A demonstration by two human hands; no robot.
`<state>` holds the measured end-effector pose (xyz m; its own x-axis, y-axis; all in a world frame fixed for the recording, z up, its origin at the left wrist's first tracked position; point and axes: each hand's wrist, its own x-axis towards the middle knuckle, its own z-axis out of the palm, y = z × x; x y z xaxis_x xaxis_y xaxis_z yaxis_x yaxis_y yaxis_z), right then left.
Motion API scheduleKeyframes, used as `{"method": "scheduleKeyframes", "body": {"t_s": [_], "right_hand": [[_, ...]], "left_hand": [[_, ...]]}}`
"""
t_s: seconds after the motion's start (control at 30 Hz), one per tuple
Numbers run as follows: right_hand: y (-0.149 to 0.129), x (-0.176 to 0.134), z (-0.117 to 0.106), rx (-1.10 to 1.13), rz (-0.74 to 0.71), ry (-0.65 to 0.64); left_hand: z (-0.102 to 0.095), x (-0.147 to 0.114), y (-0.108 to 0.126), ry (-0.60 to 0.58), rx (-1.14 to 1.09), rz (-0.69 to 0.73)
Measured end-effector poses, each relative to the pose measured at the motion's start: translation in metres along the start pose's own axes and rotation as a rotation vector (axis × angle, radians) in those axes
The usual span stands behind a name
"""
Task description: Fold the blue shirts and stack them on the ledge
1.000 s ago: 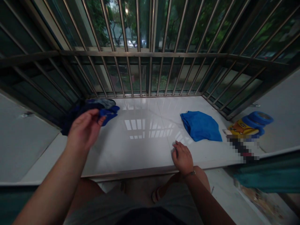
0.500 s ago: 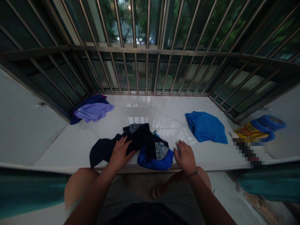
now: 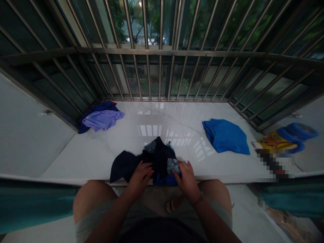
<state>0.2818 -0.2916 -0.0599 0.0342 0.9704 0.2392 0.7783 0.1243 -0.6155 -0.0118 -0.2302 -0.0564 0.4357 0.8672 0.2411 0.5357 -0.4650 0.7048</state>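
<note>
The dark cloth bundle (image 3: 159, 157) lies in front of me at the near edge of the white ledge (image 3: 131, 135), and I judge the step in hand to be handling it with both hands. My left grip (image 3: 138, 179) is at its near side, thumb a little apart from the fingers; my right grip (image 3: 187, 182) curves at its right end, beside a patterned patch (image 3: 173, 165). I cannot tell whether either pinches a fold (the light is dim). The next move, I think, calls for a surer hold on the cloth. The bundle's long axis runs roughly left to right, its flat tail pointing left; bright blue cloth (image 3: 164, 179) shows at its near side.
</note>
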Motion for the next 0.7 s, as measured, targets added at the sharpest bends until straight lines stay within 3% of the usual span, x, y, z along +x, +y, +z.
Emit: {"method": "scheduleKeyframes", "body": {"t_s": [0.13,0.3,0.47,0.57,0.7], "right_hand": [[-0.001,0.004,-0.025,0.266,0.139,0.001],[-0.013,0.008,-0.058,0.622,0.363,0.026],[-0.037,0.01,-0.076,0.845,0.424,-0.176],[-0.055,0.008,-0.077,0.88,0.409,-0.259],[-0.083,0.003,-0.077,0.916,0.338,-0.379]], "left_hand": [[-0.019,-0.007,0.011,0.149,-0.065,-0.071],[-0.069,-0.011,0.024,0.384,-0.067,-0.213],[-0.106,-0.002,0.034,0.492,0.023,-0.355],[-0.1,0.006,0.04,0.383,0.024,-0.295],[-0.06,0.003,0.05,0.042,0.0,-0.047]]}}
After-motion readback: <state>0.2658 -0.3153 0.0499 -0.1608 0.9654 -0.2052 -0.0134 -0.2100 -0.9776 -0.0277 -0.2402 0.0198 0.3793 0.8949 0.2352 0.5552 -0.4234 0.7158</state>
